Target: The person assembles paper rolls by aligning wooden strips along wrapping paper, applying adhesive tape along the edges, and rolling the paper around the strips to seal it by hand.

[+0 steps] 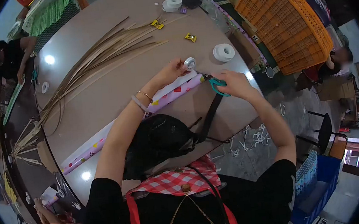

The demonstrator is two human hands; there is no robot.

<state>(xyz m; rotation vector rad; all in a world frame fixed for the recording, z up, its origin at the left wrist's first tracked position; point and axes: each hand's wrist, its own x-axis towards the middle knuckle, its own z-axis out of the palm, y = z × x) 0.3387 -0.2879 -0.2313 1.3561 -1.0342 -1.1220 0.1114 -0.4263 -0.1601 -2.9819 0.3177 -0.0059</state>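
Strips of thin tan material [78, 72] fan out left of the left hand [170, 73]; just below its fingers slants a glossy pink patterned tube [177, 93]. Those fingers grasp a small round white tape roll [189, 62]. Teal-handled metal scissors [214, 86], beside the tube's end, sit gripped in the right hand [236, 84].

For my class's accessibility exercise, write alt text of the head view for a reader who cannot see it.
A person's left hand holds a tape roll and the right hand holds teal-handled scissors near the end of a patterned pink roll on a table, where long thin strips lie.
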